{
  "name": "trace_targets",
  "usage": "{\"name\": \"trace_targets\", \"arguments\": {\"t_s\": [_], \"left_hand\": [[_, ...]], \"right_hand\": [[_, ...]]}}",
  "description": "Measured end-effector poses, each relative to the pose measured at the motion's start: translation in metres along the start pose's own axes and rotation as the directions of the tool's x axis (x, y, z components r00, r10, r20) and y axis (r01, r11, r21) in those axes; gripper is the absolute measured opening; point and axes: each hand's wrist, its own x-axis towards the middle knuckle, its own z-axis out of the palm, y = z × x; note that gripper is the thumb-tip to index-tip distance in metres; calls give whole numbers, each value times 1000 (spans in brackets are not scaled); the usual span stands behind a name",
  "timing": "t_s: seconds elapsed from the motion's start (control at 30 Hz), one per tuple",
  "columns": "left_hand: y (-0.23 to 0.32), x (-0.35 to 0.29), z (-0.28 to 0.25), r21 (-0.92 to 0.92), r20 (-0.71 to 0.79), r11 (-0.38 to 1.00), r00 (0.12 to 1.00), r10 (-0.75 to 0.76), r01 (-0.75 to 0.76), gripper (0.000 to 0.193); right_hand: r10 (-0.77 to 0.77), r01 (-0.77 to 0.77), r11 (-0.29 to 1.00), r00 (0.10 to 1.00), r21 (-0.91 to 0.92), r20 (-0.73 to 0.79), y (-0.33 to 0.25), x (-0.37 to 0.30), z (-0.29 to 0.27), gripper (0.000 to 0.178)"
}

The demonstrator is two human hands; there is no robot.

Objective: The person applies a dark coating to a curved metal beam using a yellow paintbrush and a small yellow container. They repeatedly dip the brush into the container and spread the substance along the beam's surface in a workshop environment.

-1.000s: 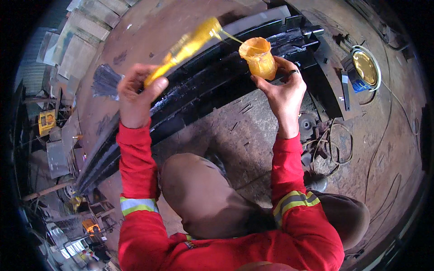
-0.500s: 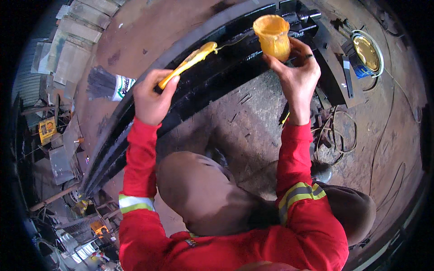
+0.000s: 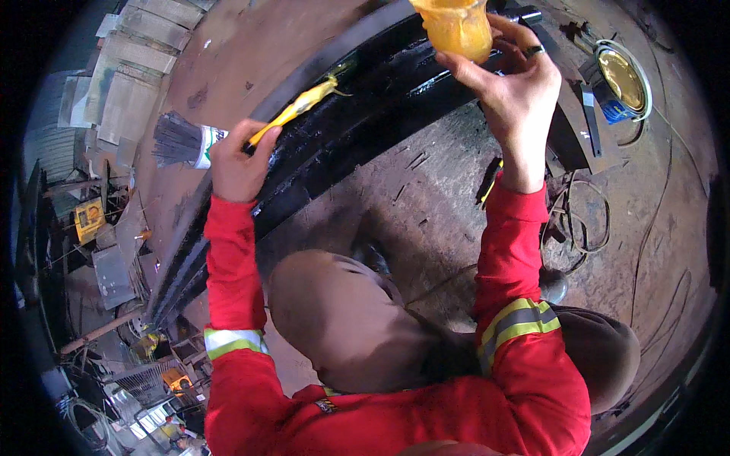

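My left hand (image 3: 240, 163) is closed round the handle of a slim yellow paintbrush (image 3: 303, 103), its far end coated in thick yellow paint with a thin strand trailing off the tip. The brush tip is above a long, glossy black curved metal beam (image 3: 380, 121). In my right hand (image 3: 521, 95), fingers and thumb grip a cup (image 3: 462, 36) smeared all over with yellow-orange paint. The cup's upper part reaches the top edge of the view. Brush and cup are apart. A dark ring shows on one right finger.
A paint can (image 3: 622, 80) with a yellowish top stands at the right, near a dark flat bar (image 3: 590, 121). Cables (image 3: 585, 228) coil on the floor. At the left lie a bundle of dark rods (image 3: 176, 140), metal plates (image 3: 129, 99) and mixed scrap (image 3: 144, 387).
My right hand has moved up and right with the cup. My left hand, with the brush, has shifted left, drawing farther from the cup; the strand between them has parted.
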Motion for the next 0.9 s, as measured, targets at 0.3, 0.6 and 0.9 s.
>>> {"name": "trace_targets", "arguments": {"t_s": [0.3,0.6,0.9], "left_hand": [[20,45,20,98,25,971,976,218,-219,16],[19,26,6,273,99,936,974,202,-222,21],[-5,1,-21,265,100,962,994,41,-66,19]], "right_hand": [[227,-221,941,974,256,5,-33,14,-13,54],[137,-133,981,990,143,-24,10,-1,-16,68],[196,-192,970,981,146,-7,10,-10,-11,67]]}}
